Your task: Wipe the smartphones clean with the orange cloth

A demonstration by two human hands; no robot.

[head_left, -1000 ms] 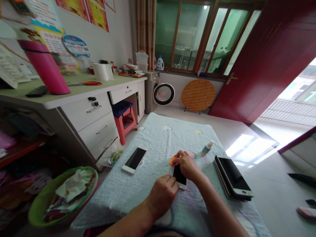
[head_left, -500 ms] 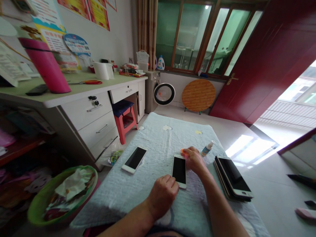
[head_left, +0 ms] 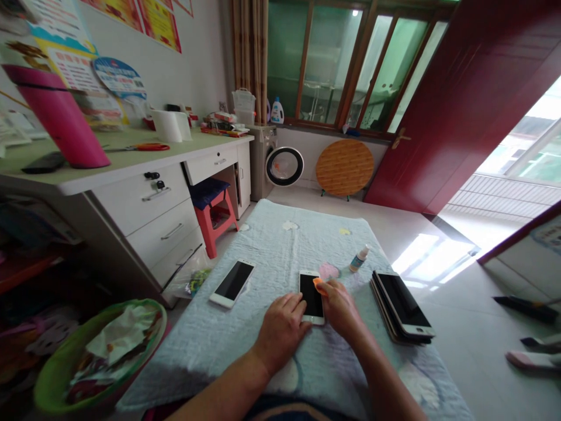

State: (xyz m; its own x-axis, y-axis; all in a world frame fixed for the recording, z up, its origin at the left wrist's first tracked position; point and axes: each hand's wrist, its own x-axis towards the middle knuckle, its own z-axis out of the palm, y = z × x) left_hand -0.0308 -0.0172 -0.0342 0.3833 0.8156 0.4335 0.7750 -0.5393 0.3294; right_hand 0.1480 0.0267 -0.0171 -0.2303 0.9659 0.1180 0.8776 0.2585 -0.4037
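A white smartphone [head_left: 312, 299] with a dark screen lies in front of me on the pale blue quilted cloth. My left hand [head_left: 283, 324] grips its lower left side, fingers at the left edge and thumb by the bottom edge. Pinched in my right hand [head_left: 340, 305] is a small orange cloth [head_left: 319, 284], touching the upper right of the screen. Another white smartphone [head_left: 233, 283] rests to the left. On the right are a small spray bottle [head_left: 359, 259] with a white cap and a stack of phones and tablets [head_left: 404, 304].
A green basket [head_left: 44, 374] holding crumpled paper stands at the lower left. Beyond it is a white desk [head_left: 162, 207] with a pink tumbler [head_left: 61, 120] on top. A red stool [head_left: 214, 219], an open washing-machine door [head_left: 284, 166] and a round wooden tabletop [head_left: 345, 166] are farther back.
My right hand has brought the orange cloth from the phone's top right corner down onto its screen. My left fingers have uncurled somewhat along the phone's edge. The view has shifted slightly.
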